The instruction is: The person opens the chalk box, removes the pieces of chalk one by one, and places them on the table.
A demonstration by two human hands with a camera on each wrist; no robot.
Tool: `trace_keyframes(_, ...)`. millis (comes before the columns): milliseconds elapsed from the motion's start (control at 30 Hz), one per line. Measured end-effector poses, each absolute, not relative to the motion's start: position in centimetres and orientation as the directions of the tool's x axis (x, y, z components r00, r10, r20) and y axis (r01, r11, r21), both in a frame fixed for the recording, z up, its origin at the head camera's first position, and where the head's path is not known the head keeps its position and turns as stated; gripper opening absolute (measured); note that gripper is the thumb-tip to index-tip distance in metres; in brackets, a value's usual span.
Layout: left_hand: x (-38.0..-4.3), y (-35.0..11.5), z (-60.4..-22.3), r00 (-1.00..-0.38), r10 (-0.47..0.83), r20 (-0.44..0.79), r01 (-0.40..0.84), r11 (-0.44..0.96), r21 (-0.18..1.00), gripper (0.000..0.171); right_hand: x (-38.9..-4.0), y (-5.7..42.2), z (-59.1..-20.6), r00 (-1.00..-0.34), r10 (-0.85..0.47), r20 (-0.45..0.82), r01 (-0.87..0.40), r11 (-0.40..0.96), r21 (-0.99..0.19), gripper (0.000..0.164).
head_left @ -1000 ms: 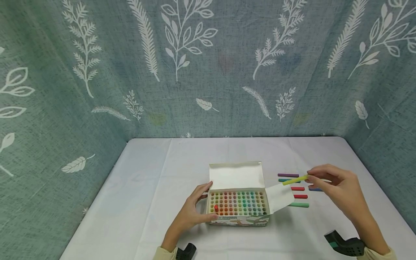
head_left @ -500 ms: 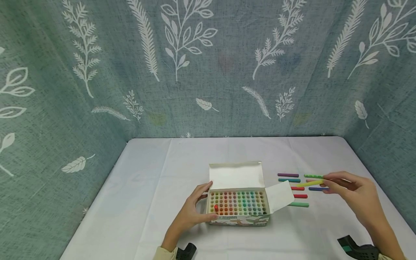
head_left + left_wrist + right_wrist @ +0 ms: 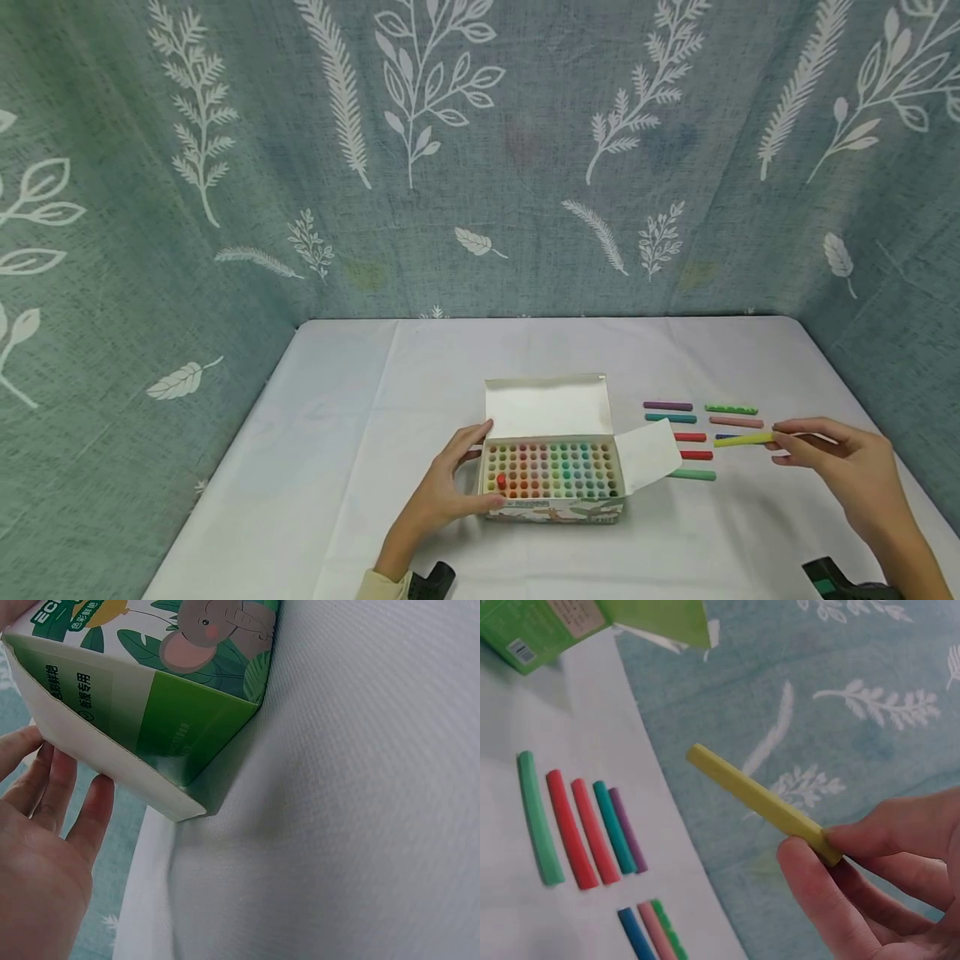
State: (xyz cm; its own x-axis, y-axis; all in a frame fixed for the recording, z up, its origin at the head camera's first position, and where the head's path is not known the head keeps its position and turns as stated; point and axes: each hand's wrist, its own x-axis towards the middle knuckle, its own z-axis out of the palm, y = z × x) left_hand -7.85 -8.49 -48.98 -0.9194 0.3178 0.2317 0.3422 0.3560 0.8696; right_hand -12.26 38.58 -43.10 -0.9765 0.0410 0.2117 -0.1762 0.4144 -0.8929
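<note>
My right hand (image 3: 847, 471) pinches a yellow chalk stick (image 3: 738, 439) by one end, between thumb and fingers. In the right wrist view the yellow chalk points up and away from the fingertips. My left hand (image 3: 438, 487) holds the left end of an open chalk box (image 3: 555, 510), thumb at its front corner and fingers behind the side flap (image 3: 97, 761). Rows of round holes fill the box top, and one red chalk stick (image 3: 501, 481) stands up at the front left. Right of the box lie two columns of chalk, including purple (image 3: 667, 407), green (image 3: 693, 475) and pink (image 3: 737, 422) sticks.
The box's back lid (image 3: 551, 407) stands raised, and its right flap (image 3: 647, 457) sticks out toward the loose chalk. White cloth (image 3: 360, 467) covers the table. A leaf-patterned curtain (image 3: 525, 283) surrounds its back and sides.
My right hand has carried the yellow chalk right and toward me, from above the box's flap to beside the blue stick in the right column. The left hand and box stay put.
</note>
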Motion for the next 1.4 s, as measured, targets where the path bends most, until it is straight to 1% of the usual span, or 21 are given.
trace_keyframes(133,-7.9,-8.5,-49.0,-0.922,0.313,0.226,0.334,0.355,0.873,0.089,-12.5,39.0,-43.7,-0.980,0.057,0.189,-0.148,0.424,-0.894,0.014)
trace_keyframes(367,-7.9,-8.3,-48.8,-0.926,0.308,0.217,0.323,0.353,0.878,0.091,-12.8,39.6,-44.7,-0.986,0.092,0.137,-0.083,0.439,-0.895,0.019)
trace_keyframes(633,-6.9,-7.4,-45.8,-0.929,0.310,0.201,0.302,0.324,0.896,0.088,-13.2,40.5,-46.1,-0.988,0.121,0.090,-0.037,0.389,-0.921,0.018)
trace_keyframes(733,-6.8,-7.4,-45.4,-0.932,0.309,0.189,0.292,0.329,0.898,0.087,-13.4,40.8,-46.6,-0.989,0.135,0.062,-0.006,0.386,-0.923,0.022)
trace_keyframes(933,-7.4,-7.8,-47.2,-0.924,0.309,0.225,0.327,0.336,0.883,0.090,-13.8,41.5,-47.8,-0.988,0.156,-0.017,0.077,0.385,-0.920,0.030)
trace_keyframes(1100,-7.9,-8.4,-48.7,-0.926,0.309,0.217,0.326,0.363,0.873,0.090,-14.2,41.9,-48.8,-0.983,0.159,-0.095,0.148,0.366,-0.919,0.035)
trace_keyframes(1300,-7.9,-8.5,-48.9,-0.928,0.308,0.208,0.315,0.356,0.880,0.090,-14.7,42.2,-49.7,-0.966,0.158,-0.206,0.246,0.308,-0.919,0.039)
trace_keyframes(1400,-7.6,-8.3,-48.3,-0.928,0.306,0.213,0.317,0.349,0.882,0.091,-14.8,42.3,-49.8,-0.955,0.161,-0.250,0.289,0.311,-0.905,0.043)
